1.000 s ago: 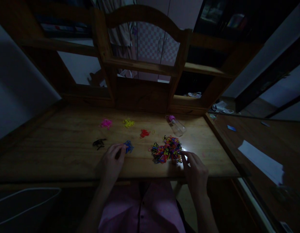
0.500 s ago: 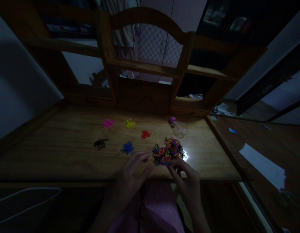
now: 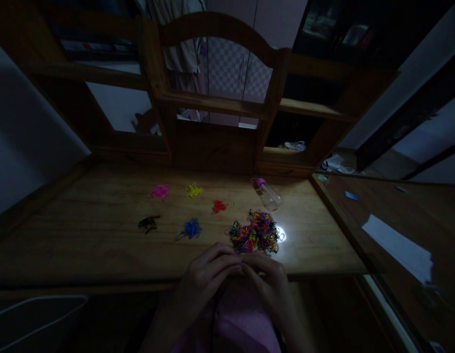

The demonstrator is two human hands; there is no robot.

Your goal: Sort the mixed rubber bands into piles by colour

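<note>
While left hand [image 3: 207,274], right hand [image 3: 268,282] meet fingertips, band pile [image 3: 255,231] lies just beyond; grip: cannot tell if pinching.

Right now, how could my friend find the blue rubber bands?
Look at the wooden desk, along its front half. Between the big mixed pile and the black bunch lies the blue bunch, small and loose. It is the only all-blue one among the little heaps.

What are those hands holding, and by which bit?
Cannot tell: left hand and right hand meet fingertips beside the rubber band pile, too dark to see.
</note>
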